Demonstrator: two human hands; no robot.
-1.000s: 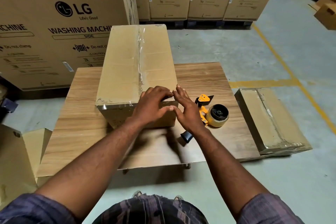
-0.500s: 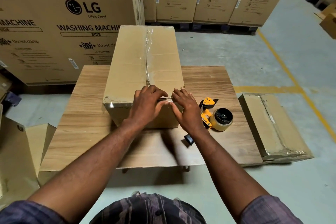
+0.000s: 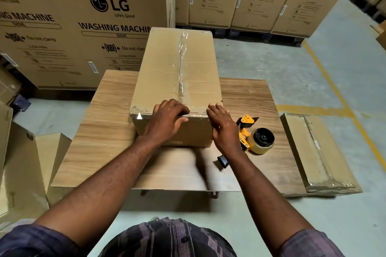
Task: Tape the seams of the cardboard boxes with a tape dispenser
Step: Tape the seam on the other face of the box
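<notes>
"Head view, then. Where is the cardboard box (image 3: 177,73)?"

"It stands on the wooden table (image 3: 100,131) right in front of you, with its long side pointing away from you. Clear tape (image 3: 182,52) runs down the seam in the middle of its top. More tape lies along the near top edge."

"What are the two hands doing?"

"Your left hand (image 3: 167,119) lies over that near edge. Its fingers bend onto the top and its thumb is on the front side. It presses the tape there and grips nothing. Your right hand (image 3: 223,127) is flat with straight fingers and touches the near right corner of the box — it holds nothing."

"Where is the tape dispenser (image 3: 257,137)?"

"It lies on the table, just to the right of your right hand. It is yellow and black and has a roll of tape on it. Your hand is not on it, and your right wrist hides part of its handle."

"What else is around?"

"A flat taped box (image 3: 313,152) lies to the right of the table — I cannot tell if it rests on it. Big washing machine boxes (image 3: 83,27) stand behind the table on the gray floor (image 3: 271,64). A yellow line (image 3: 334,94) runs along the floor on the right."
</notes>
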